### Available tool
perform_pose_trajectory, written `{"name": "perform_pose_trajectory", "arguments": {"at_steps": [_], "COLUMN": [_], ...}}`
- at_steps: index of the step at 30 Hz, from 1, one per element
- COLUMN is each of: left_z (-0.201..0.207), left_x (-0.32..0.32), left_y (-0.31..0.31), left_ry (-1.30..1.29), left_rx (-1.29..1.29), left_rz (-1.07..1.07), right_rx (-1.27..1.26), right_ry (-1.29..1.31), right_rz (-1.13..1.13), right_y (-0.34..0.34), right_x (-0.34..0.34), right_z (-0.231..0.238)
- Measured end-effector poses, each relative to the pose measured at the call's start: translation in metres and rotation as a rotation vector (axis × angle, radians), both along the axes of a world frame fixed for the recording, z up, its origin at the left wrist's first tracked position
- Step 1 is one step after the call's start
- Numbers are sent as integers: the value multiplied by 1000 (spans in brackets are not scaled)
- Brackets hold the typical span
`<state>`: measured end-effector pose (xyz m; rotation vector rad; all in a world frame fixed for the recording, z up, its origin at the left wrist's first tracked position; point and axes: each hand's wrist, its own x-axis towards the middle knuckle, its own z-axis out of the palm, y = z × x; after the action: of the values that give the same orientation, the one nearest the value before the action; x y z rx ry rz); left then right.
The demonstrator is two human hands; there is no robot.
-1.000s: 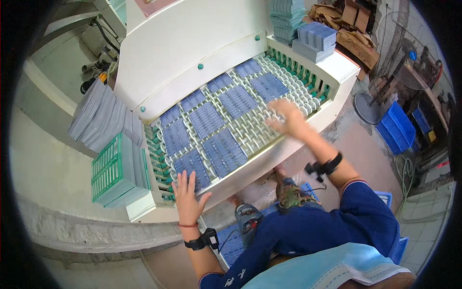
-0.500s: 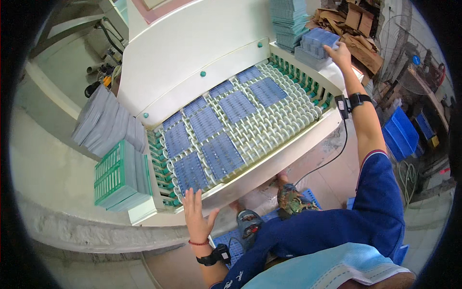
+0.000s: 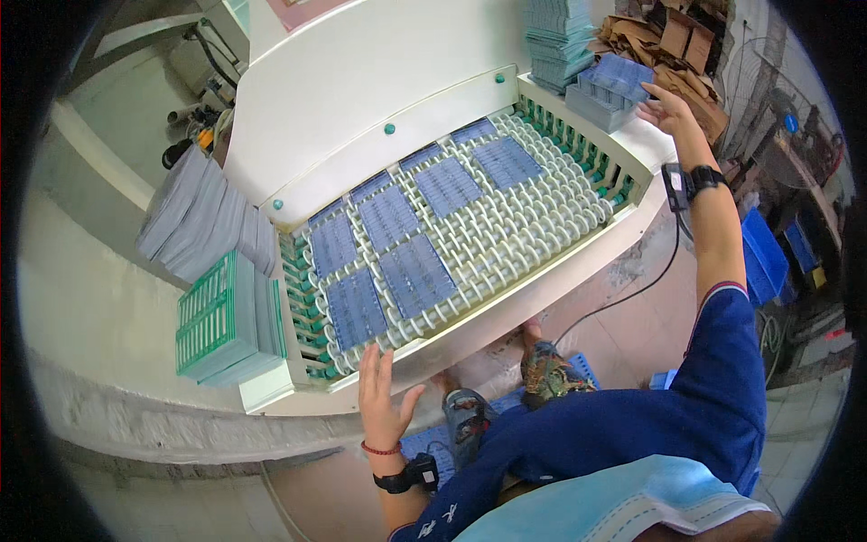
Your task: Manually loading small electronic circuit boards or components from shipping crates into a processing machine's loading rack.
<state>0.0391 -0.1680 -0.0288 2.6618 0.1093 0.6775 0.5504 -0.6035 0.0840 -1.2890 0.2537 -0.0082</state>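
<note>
My left hand (image 3: 384, 402) is open, fingers stretched and thumb apart, just before the front rail of a roller conveyor (image 3: 515, 230). It holds nothing. Closest to it on the rollers lies a flat blue rectangular panel (image 3: 355, 307), and several similar panels, such as one further right (image 3: 417, 274), lie in rows behind. Out at the far right, my right hand (image 3: 666, 108) has its fingers apart beside a stack of blue panels (image 3: 616, 83). Its fingertips are close to the stack's right edge; whether they touch is unclear.
Behind the rollers rises a white machine hood (image 3: 379, 81). Left stand green slotted racks (image 3: 217, 316) and stacked grey sheets (image 3: 203, 212). A tall stack of pale teal sheets (image 3: 555, 45) is at the back right, near torn cardboard (image 3: 682, 41). A blue bin (image 3: 763, 257) sits right.
My right hand has loosened from the top of the panel stack and moved to its right edge. The panels on the rollers have shifted slightly toward the hood. My left hand stays open.
</note>
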Motion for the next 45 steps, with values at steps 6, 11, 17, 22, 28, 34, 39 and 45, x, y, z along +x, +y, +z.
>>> {"name": "perform_pose_trajectory", "arguments": {"at_steps": [6, 11, 17, 22, 28, 34, 39, 45], "left_z": [1, -11, -23, -23, -34, -47, -47, -50], "left_x": [-5, 8, 48, 75, 62, 39, 31, 31], "left_y": [-5, -13, -47, -64, -46, -39, -33, -28], "left_ry": [-38, -148, -204, 4, -110, -257, -338, -350], "left_rx": [-115, -542, -1528, -2025, -2216, -2143, -2055, -2037], "left_rz": [-59, -156, -466, -651, -346, -236, -126, -144], "right_rx": [119, 46, 82, 236, 30, -313, -405, -466], "right_ry": [67, -217, -176, 33, 165, -68, -251, -300], "right_rz": [165, 65, 323, 694, 1151, 1169, 1094, 1054], "right_y": [-9, 9, 50, 156, 220, 239, 248, 262], "right_x": [-20, -77, -185, -283, -327, -328, -313, -329], "right_z": [-11, -30, -80, -110, -134, -115, -126, -131]}}
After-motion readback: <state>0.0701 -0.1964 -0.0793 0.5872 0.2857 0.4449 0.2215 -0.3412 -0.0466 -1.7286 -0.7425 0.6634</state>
